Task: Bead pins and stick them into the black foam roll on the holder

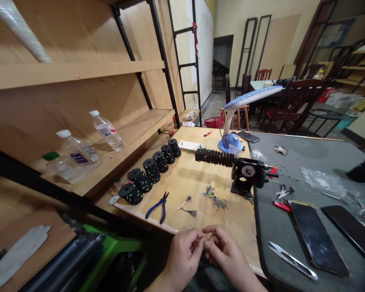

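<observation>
My left hand (pixel 185 251) and my right hand (pixel 223 249) meet at the table's front edge, fingertips pinched together. Between them is something small; a bit of orange shows by the left fingers, but I cannot make out what it is. Just beyond lie a small heap of coloured beads and grey bits (pixel 213 196), a little brush-like bundle (pixel 191 212) and a short white stick with a dark tip (pixel 184 202). Blue-handled pliers (pixel 158 207) rest to the left. Farther back, a black clamp device (pixel 245 172) carries a ridged black rod (pixel 214 157).
Several black spools (pixel 152 169) stand in a row at left, beside a wooden shelf with plastic bottles (pixel 108 132). A blue desk lamp (pixel 231 140) stands at the back. Thread snips (pixel 293 260) and a dark phone (pixel 318 237) lie on the grey mat (pixel 270 225) at right.
</observation>
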`<state>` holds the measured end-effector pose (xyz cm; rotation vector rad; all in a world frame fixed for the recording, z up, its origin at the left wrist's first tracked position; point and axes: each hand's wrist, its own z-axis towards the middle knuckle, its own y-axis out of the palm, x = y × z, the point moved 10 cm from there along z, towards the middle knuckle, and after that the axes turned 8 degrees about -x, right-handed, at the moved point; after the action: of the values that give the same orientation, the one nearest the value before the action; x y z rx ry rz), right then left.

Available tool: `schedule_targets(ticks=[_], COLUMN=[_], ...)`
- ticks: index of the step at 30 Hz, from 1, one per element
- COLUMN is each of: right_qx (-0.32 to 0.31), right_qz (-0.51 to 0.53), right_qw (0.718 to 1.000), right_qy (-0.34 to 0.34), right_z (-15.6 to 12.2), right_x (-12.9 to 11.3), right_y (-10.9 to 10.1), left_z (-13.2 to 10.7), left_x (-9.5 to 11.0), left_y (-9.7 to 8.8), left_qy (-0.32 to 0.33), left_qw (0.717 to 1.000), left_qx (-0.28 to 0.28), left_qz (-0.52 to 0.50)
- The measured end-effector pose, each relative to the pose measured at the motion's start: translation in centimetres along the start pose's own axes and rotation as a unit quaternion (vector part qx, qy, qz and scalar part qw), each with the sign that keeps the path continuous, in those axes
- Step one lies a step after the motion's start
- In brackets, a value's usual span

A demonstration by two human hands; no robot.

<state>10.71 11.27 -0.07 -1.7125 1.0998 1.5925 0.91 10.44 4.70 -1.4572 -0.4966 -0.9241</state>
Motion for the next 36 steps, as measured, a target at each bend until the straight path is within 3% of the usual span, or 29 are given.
schedule_targets(ticks=[4,8,13,18,23,27,31,36], right_qx=[0.025,0.068,0.122,0.119,0.146,0.135,0.118,0.133], right_qz=[-0.108,-0.173,-0.094,0.018,0.057,0.081,0.100,0.114], right_qw=[0.994,0.983,0.988,0.993,0.987,0.987,0.987,0.984], right_qy=[-0.004,-0.007,-0.011,0.013,0.034,0.044,0.034,0.028], right_z=[0.3,0.2,-0.4,-0.7,-0.9,-0.7,-0.6,-0.9], right_x=[0.6,0.7,1.3,3.0,4.3,4.9,4.7,4.9], right_y=[-0.8,-2.0,-3.8,-4.1,-4.6,-4.4,-3.9,-4.2], left_z=[0.1,1.8,6.1,9.7,9.8,8.9,8.9,9.1], left_x=[-0.9,-2.6,-6.9,-9.0,-6.8,-5.6,-7.1,-8.6], left_y=[0.1,-2.4,-7.2,-9.3,-8.9,-6.1,-3.9,-4.3], left_qy=[-0.018,-0.024,-0.068,-0.096,-0.084,-0.076,-0.109,-0.120], left_qw=[1.000,0.998,0.974,0.954,0.946,0.953,0.960,0.980], left_qx=[-0.023,0.013,0.048,0.059,0.071,0.039,0.026,0.033], left_qz=[0.005,0.055,0.212,0.278,0.306,0.290,0.256,0.157])
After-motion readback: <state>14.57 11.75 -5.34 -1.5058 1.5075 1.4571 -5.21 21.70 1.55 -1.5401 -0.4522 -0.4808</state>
